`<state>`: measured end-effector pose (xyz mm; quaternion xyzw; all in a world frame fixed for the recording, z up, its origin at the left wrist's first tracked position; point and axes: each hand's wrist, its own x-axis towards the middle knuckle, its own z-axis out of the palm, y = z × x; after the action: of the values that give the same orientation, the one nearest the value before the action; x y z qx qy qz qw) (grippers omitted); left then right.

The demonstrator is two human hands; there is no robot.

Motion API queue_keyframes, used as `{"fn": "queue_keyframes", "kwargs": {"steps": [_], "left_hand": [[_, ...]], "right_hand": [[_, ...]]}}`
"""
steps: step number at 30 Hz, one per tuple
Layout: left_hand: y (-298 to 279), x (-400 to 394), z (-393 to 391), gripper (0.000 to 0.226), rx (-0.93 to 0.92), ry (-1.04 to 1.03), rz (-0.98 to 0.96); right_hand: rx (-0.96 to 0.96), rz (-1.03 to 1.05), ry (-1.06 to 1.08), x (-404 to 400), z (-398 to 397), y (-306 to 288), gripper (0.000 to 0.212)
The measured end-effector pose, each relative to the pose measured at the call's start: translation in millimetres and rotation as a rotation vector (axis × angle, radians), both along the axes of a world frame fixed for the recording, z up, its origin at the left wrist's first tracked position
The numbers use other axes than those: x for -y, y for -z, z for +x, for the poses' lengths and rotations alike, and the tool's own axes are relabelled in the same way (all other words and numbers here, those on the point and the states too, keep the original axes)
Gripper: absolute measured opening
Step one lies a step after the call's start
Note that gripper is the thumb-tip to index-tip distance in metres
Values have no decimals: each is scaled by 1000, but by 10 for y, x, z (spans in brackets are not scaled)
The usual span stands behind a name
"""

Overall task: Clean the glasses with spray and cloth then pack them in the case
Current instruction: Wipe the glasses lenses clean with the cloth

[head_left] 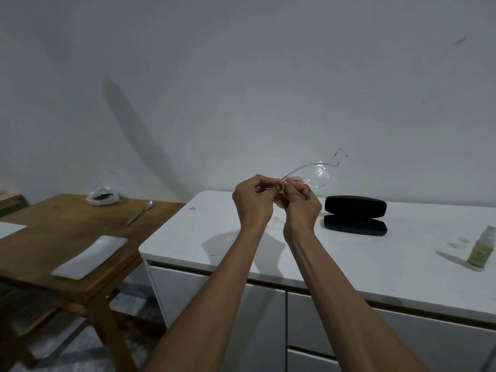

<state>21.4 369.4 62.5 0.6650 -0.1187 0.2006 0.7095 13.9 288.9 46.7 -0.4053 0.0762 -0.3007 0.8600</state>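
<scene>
Clear-framed glasses (318, 175) are held up in the air above the white cabinet top (241, 237). My left hand (252, 200) pinches the frame near one lens. My right hand (302, 204) presses a small pale cloth (281, 190) against the glasses; most of the cloth is hidden by my fingers. One lens and a temple arm stick out to the upper right. The black glasses case (355, 214) lies open on the cabinet, right of my hands. A small green-labelled spray bottle (481, 249) stands at the far right.
A small clear cap (462, 240) lies next to the spray bottle. A wooden table (67, 237) to the left carries a white rectangular plate (90, 257), a spoon (141, 212) and a plastic bag (103, 196). The wall is close behind.
</scene>
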Motion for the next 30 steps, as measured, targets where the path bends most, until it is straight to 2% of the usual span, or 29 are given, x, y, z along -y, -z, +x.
{"fn": "queue_keyframes", "kwargs": {"steps": [9,15,19,23,30], "left_hand": [[-10,-215,132,11,3,26,27],[11,-306,127,12,-50,25,28],[48,-366,153,12,-49,-9,65],[67,-378,156,12,-39,-17,87],[123,-386,205,15,6,-74,154]], "right_hand": [[-39,-381,-140,165,-29,18,13],[-89,-446,-191,197,-129,104,6],[-137,-529,-125,202,-149,150,18],[-156,-515,-47,185,-181,162,11],[-142,-692,156,162,-153,231,11]]}}
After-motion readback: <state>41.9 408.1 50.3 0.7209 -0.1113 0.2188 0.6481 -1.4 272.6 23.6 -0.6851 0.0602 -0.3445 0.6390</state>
